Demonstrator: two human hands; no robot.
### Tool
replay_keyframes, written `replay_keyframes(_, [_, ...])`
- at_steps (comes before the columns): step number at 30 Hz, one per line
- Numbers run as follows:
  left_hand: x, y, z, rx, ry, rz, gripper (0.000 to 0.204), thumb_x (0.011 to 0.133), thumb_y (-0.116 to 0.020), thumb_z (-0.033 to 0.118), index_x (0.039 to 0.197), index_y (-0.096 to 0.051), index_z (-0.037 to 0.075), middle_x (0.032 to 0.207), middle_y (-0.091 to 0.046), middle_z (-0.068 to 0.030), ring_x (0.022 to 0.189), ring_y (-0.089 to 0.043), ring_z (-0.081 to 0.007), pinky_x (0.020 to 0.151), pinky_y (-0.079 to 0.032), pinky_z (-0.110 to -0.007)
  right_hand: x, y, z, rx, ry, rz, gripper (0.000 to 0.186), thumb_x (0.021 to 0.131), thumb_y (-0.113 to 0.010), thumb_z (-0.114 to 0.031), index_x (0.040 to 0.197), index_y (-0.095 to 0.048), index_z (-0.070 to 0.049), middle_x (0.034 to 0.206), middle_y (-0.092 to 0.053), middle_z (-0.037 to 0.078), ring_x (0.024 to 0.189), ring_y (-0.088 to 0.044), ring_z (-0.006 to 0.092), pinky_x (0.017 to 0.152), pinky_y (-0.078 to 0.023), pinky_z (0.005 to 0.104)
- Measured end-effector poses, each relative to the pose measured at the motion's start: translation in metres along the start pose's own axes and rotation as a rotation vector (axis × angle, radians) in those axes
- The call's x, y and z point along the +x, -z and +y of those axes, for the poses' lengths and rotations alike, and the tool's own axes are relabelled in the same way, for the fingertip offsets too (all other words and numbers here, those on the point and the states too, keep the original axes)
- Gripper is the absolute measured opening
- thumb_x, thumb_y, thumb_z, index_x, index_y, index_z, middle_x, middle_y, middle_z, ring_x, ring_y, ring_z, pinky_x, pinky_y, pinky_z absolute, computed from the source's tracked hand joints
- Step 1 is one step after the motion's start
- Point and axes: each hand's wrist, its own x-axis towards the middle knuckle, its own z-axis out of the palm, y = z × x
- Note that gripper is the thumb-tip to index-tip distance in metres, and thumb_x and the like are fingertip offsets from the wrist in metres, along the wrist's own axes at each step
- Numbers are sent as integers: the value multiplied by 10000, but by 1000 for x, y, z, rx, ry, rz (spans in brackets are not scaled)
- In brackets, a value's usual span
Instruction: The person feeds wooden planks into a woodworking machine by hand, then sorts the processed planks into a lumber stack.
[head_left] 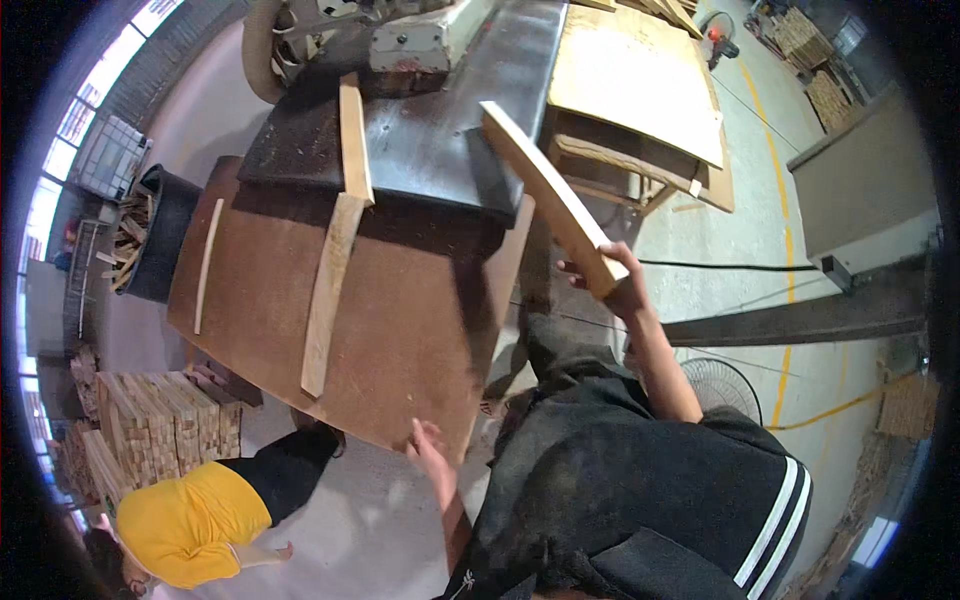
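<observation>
My right hand [615, 275] is closed round the near end of a wooden plank [550, 190], which slants up and left, its far end over the right side of the dark metal machine table [430, 130]. My left hand [428, 447] holds nothing, its fingers apart, by the near edge of the brown board table [400, 330]. On that table lies a long wooden piece [330, 290]. Its far end meets the near end of another wooden piece [354, 135], which rests on the metal table and reaches toward the machine head [410, 48].
Left on the brown table is a thin wood strip [208, 265]. A black bin [160, 240] of offcuts stands beyond it. Stacked wood [165, 420] and a person in a yellow top [195, 520] are lower left. A pale panel-topped table [635, 85] and a fan [722, 390] are right.
</observation>
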Motion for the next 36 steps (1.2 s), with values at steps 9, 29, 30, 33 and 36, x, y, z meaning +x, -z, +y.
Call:
replay_keyframes(9, [197,-87,202,877,-874,254,833,747,-877,372,1386,-477,18,1521,-409,-195,1402,-375,-392,1133,-324,-523,192,62,1,-1033,417,626,950,717,-862,-302,1503,-437,20,1335,-613,243,1241,-610,301,1051,-487,374])
replay_keyframes(29, [100,49,114,-601,39,-254,560,1038,-477,507,1333,-600,47,950,-651,-46,802,-594,-126,703,-474,-272,180,-110,168,-1565,818,-165,291,907,-680,-117,1190,-686,-50,1218,-689,134,1116,-639,349,962,-513,428])
replay_keyframes(30, [101,76,100,-735,69,-441,711,1047,-361,621,1439,-534,54,938,-619,-35,759,-558,-113,662,-443,-251,146,-125,200,-1576,788,-242,296,901,-680,-114,1190,-684,-52,1234,-684,127,1135,-628,359,992,-503,442])
replay_keyframes(33, [94,113,96,-889,213,-311,843,1015,-315,692,1445,-527,-1,915,-635,-46,757,-611,-125,591,-499,-272,97,-161,238,-1678,618,-404,351,875,-736,-168,1209,-683,-70,1259,-675,143,1154,-625,368,992,-508,431])
replay_keyframes(36, [115,160,42,-1204,167,-502,818,1012,-350,690,1444,-502,12,1061,-668,-122,892,-659,-191,663,-572,-290,130,-170,241,-1742,555,-343,531,845,-815,-309,1285,-656,-58,1321,-655,180,1206,-633,364,1008,-510,433])
